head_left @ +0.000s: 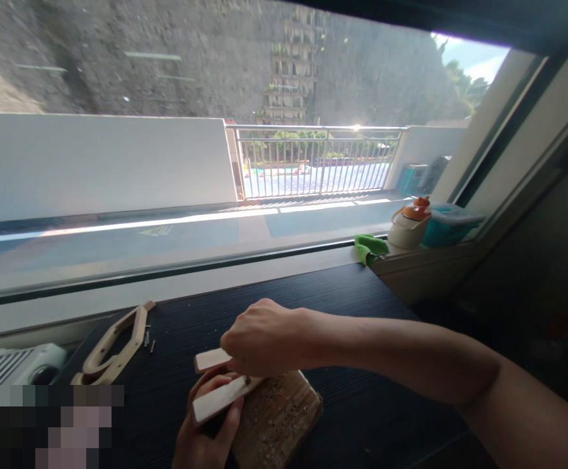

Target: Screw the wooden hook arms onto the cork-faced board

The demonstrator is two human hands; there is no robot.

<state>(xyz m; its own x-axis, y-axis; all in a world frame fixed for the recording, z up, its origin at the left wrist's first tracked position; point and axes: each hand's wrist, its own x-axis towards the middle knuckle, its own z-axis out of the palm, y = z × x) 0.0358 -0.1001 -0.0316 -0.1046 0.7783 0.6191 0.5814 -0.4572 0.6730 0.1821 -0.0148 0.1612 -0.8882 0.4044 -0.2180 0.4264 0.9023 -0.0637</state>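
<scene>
My left hand [204, 430] is closed around a pale wooden piece [218, 398] with two arms, holding it over a rough wooden block [279, 420] on the dark table [284, 306]. My right hand [259, 339] reaches in from the right and is closed in a fist above that piece, its fingertips pressed down near one arm. What the right fingers pinch is hidden under the hand.
A wooden frame with a long cut-out [115, 345] lies at the left, small nails [148, 340] beside it. A white device [15, 365] sits at the far left. On the sill stand a green cloth [370, 247], a white and orange jug [408, 225] and a teal box [447, 225].
</scene>
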